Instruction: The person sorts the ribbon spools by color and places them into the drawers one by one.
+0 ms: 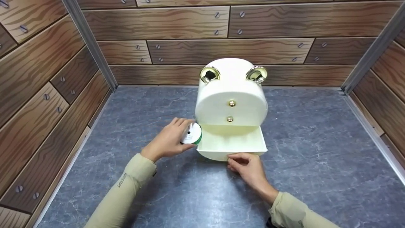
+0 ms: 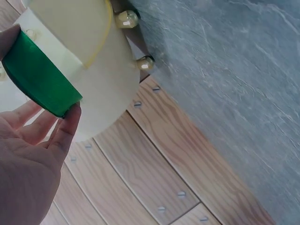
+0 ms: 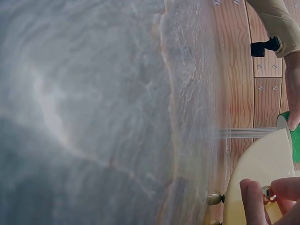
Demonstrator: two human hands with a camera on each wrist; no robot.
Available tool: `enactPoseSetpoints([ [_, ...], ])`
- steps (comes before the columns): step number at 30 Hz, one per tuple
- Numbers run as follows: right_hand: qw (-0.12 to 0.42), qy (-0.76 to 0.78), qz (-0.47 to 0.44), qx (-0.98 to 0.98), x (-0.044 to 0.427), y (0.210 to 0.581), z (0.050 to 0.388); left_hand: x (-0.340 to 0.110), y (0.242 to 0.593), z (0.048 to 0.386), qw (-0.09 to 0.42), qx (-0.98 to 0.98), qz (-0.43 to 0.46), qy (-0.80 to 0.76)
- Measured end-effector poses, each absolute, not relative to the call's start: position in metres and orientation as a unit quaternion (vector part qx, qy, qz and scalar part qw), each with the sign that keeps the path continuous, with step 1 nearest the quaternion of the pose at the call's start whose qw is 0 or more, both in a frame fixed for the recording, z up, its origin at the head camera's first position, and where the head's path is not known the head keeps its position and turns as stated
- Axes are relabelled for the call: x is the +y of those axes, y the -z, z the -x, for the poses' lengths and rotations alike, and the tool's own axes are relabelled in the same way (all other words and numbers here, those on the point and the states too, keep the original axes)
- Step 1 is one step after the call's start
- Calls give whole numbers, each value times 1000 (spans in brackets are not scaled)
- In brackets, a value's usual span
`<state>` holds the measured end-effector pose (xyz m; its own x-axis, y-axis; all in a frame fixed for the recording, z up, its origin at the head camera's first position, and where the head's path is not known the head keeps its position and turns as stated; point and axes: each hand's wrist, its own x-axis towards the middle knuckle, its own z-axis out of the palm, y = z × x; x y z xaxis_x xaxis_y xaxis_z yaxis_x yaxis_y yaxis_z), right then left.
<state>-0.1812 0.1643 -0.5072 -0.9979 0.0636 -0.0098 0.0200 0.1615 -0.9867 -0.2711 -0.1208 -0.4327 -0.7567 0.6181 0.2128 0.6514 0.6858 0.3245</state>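
Observation:
My left hand holds a spool of green ribbon by its rim, thumb below and fingers above. Its white labelled face is turned up in the head view; in the left wrist view the green band shows. The spool is beside the left edge of a pulled-out drawer, at the bottom of a cream rounded box. With thumb and fingers, my right hand pinches the small gold knob on the drawer's front. The fingers hide most of that knob.
Two gold ring-shaped ears stand on top of the box. Two more gold knobs sit on its front above the drawer. Beneath are round gold feet. Wood-patterned walls enclose the grey marbled surface on the left, back and right.

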Motion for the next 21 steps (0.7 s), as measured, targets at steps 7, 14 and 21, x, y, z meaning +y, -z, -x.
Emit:
enactPoseSetpoints([
  [7, 10, -657, 31, -754, 165, 506, 181, -114, 434, 273, 47, -914, 360, 183],
  [14, 7, -663, 40, -747, 164, 504, 181, -107, 436, 274, 48, -910, 369, 185],
  [21, 7, -661, 39, -749, 164, 505, 182, -104, 438, 275, 46, -905, 376, 194],
])
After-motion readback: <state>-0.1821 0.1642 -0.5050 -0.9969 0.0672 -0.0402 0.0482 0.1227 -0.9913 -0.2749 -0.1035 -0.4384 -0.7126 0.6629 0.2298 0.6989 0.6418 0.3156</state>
